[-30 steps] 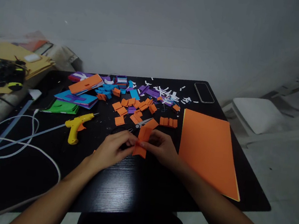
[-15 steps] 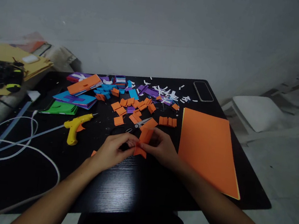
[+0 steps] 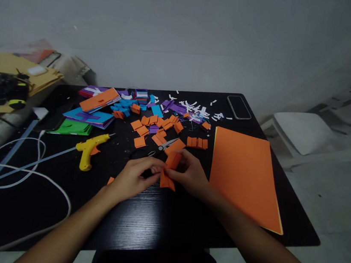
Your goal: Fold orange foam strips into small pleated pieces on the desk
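Note:
A folded orange paper piece [image 3: 171, 161] is held between both hands above the black table, its lower end spread into two flaps. My left hand [image 3: 137, 175] pinches its left side with thumb and fingers. From the right, my right hand [image 3: 192, 174] grips the same piece, thumb in front and fingers behind. Just beyond the hands lie scissors [image 3: 161, 147] among orange paper pieces [image 3: 139, 142]. A row of joined orange pieces [image 3: 197, 142] sits behind my right hand.
A yellow glue gun [image 3: 87, 153] and a white cable [image 3: 58, 189] lie left on the black table [image 3: 195, 229]. Orange sheets [image 3: 241, 174] are stacked right. Folded coloured papers [image 3: 88, 116] and white scraps [image 3: 194, 109] lie behind. A phone [image 3: 239, 107] is at the back right.
The held orange paper has shifted slightly right, and its lower flaps show more and reach a little lower. Both hands still grip it.

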The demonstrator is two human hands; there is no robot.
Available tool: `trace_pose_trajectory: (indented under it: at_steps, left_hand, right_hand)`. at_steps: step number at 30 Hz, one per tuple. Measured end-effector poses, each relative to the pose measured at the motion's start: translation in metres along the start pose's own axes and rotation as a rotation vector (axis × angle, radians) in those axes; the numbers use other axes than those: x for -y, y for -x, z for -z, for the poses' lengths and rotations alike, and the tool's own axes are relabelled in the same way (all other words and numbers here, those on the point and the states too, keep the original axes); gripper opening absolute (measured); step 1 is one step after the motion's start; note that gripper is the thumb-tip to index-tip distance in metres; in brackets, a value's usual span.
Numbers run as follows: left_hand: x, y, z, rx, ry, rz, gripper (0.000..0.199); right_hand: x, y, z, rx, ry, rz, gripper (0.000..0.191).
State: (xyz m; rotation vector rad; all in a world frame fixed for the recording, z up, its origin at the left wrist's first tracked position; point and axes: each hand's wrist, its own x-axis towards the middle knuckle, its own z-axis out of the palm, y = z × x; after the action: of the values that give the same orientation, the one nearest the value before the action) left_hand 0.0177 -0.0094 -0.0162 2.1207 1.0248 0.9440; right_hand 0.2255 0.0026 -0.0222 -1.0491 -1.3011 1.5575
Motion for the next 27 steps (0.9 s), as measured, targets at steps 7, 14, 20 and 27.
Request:
trace_pose_trajectory:
  at_steps: [7, 14, 20, 27]
  left_hand:
    - [-0.001, -0.002, 0.005, 0.017, -0.02, -0.017, 0.019]
    - [-0.002, -0.004, 0.008, 0.061, 0.029, 0.021, 0.019]
    - [-0.002, -0.005, 0.009, 0.178, 0.031, 0.037, 0.024]
    - [-0.001, -0.004, 0.007, 0.161, 0.135, 0.125, 0.032]
  right_hand:
    - [-0.002, -0.001, 0.003, 0.042, -0.067, -0.01, 0.038]
    - [0.001, -0.003, 0.01, 0.099, 0.034, -0.058, 0.042]
    - [0.0, -0.005, 0.014, 0.079, 0.345, 0.005, 0.039]
    - [-0.001, -0.004, 0.011, 0.055, 0.33, -0.014, 0.024]
